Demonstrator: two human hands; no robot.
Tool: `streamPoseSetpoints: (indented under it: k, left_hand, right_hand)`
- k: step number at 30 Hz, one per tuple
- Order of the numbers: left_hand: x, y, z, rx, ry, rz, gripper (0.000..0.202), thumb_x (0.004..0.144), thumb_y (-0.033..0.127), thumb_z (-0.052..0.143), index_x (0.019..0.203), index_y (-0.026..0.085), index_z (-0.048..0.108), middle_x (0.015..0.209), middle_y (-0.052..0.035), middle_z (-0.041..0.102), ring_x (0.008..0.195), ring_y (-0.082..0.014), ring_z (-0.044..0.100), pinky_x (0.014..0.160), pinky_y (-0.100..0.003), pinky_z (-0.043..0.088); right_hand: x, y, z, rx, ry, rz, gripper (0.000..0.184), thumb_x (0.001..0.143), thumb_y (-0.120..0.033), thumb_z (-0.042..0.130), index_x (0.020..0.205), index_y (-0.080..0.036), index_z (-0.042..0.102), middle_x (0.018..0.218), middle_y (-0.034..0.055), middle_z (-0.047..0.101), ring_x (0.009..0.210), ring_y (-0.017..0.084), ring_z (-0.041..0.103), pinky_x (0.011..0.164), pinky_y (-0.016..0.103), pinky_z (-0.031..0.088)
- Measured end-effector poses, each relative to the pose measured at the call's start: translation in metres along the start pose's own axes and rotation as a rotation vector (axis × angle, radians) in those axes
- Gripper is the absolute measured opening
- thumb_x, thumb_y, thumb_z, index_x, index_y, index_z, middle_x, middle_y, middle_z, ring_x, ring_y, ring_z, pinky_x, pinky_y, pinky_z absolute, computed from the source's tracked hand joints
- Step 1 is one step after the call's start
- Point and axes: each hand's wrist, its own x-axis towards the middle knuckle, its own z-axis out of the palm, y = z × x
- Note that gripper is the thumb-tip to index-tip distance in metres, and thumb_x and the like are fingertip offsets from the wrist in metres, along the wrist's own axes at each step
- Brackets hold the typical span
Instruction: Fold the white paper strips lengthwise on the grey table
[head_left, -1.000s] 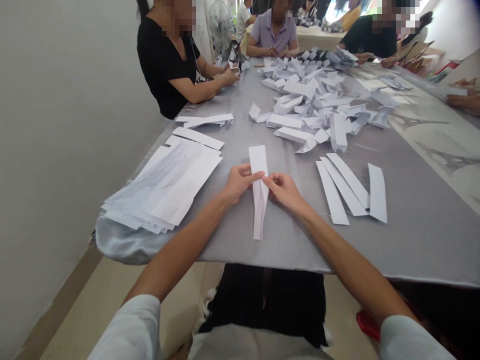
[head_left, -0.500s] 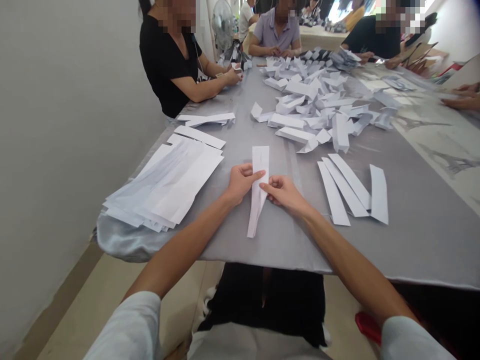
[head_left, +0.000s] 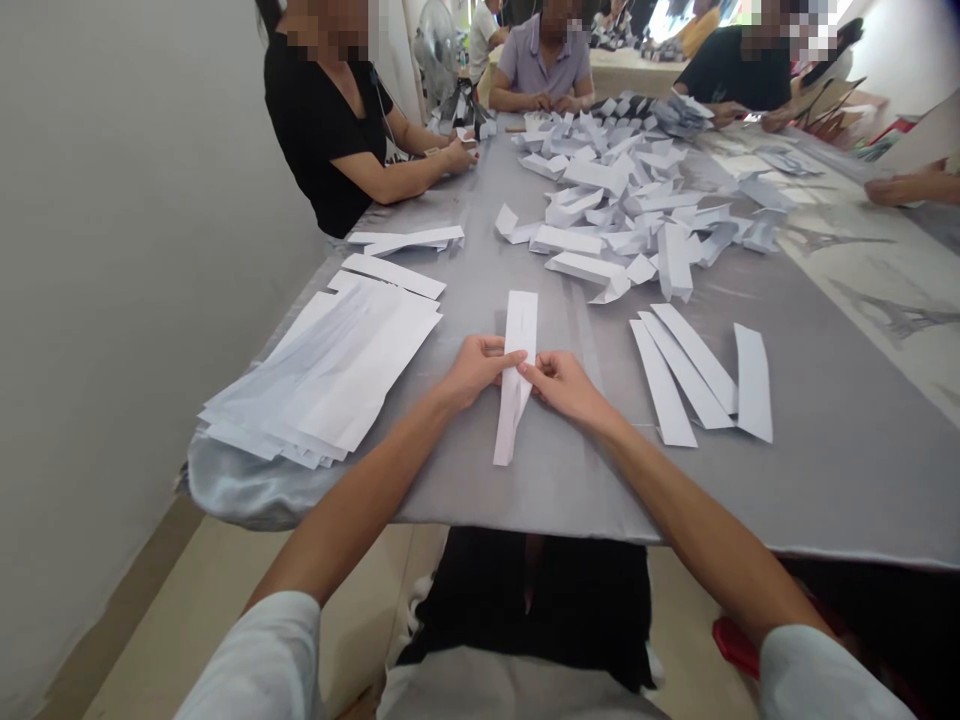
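A narrow folded strip of white paper [head_left: 523,318] stands lengthwise between my hands, its near end pointing at me and its lower right edge partly raised. My left hand [head_left: 481,368] pinches it from the left, thumb across the top face and fingers curled at the side. From the right, my right hand [head_left: 559,382] grips the edge between thumb and bent fingers, the two thumbs close together. A stack of white paper sheets [head_left: 337,370] lies to the left. Several flat folded strips [head_left: 686,370] rest to the right.
A large heap of folded paper pieces [head_left: 622,200] covers the table's middle. Two strips [head_left: 409,239] lie beyond the stack. A person in black [head_left: 337,140] sits at the left edge; others sit at the far end and right. A grey cloth [head_left: 450,480] covers the table.
My left thumb has slid slightly down the strip toward my right thumb, and the raised lower part looks more closed. At the far right, another person's hands have shifted.
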Motion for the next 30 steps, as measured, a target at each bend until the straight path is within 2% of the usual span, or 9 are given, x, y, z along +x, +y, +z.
streamPoseSetpoints:
  k: [3, 9, 16, 22, 26, 30]
  left_hand:
    - [0.001, -0.002, 0.002, -0.012, 0.053, 0.044, 0.047, 0.069, 0.045, 0.095, 0.097, 0.010, 0.080, 0.097, -0.0148, 0.081, 0.077, -0.0223, 0.074, 0.064, -0.031, 0.058]
    - [0.002, -0.004, 0.005, -0.074, 0.126, 0.116, 0.047, 0.067, 0.044, 0.095, 0.096, 0.011, 0.080, 0.093, -0.0130, 0.081, 0.072, -0.0210, 0.073, 0.067, -0.033, 0.059]
    - [0.001, -0.003, 0.009, -0.073, 0.158, 0.121, 0.045, 0.067, 0.043, 0.094, 0.096, 0.011, 0.080, 0.095, -0.0139, 0.081, 0.077, -0.0223, 0.074, 0.067, -0.033, 0.058]
    - [0.000, -0.005, 0.008, -0.035, 0.220, 0.181, 0.038, 0.072, 0.043, 0.091, 0.091, 0.012, 0.079, 0.091, -0.0118, 0.081, 0.071, -0.0199, 0.072, 0.063, -0.030, 0.057]
    - [0.001, -0.006, 0.007, -0.051, 0.192, 0.167, 0.042, 0.073, 0.044, 0.092, 0.097, 0.013, 0.078, 0.093, -0.0120, 0.081, 0.072, -0.0204, 0.073, 0.064, -0.031, 0.059]
    - [-0.001, -0.003, 0.007, -0.036, 0.065, 0.027, 0.052, 0.074, 0.050, 0.092, 0.105, 0.012, 0.075, 0.090, -0.0125, 0.079, 0.073, -0.0220, 0.074, 0.064, -0.033, 0.061]
  right_hand:
    - [-0.001, -0.001, 0.001, -0.075, 0.073, -0.079, 0.053, 0.093, -0.063, 0.065, 0.065, -0.023, 0.045, 0.059, -0.0009, 0.050, 0.055, 0.012, 0.040, 0.051, 0.028, 0.029]
    - [-0.003, -0.003, 0.001, 0.079, -0.046, 0.021, 0.053, 0.095, -0.066, 0.060, 0.066, -0.022, 0.051, 0.060, 0.0013, 0.055, 0.051, 0.013, 0.043, 0.049, 0.029, 0.030]
    - [-0.005, -0.008, 0.003, -0.139, 0.107, -0.178, 0.047, 0.096, -0.049, 0.060, 0.063, -0.023, 0.039, 0.059, -0.0029, 0.042, 0.057, 0.012, 0.035, 0.055, 0.030, 0.026]
    - [-0.003, -0.004, 0.000, 0.085, -0.071, 0.003, 0.049, 0.097, -0.058, 0.060, 0.065, -0.022, 0.051, 0.056, -0.0021, 0.048, 0.050, 0.011, 0.037, 0.049, 0.029, 0.024]
    - [-0.001, -0.001, 0.001, 0.136, -0.047, -0.016, 0.048, 0.094, -0.058, 0.066, 0.065, -0.022, 0.051, 0.058, -0.0019, 0.051, 0.049, 0.011, 0.037, 0.048, 0.029, 0.023]
    - [0.004, 0.003, -0.002, 0.135, 0.091, -0.041, 0.048, 0.093, -0.058, 0.068, 0.066, -0.022, 0.051, 0.059, -0.0021, 0.051, 0.051, 0.011, 0.038, 0.049, 0.029, 0.025]
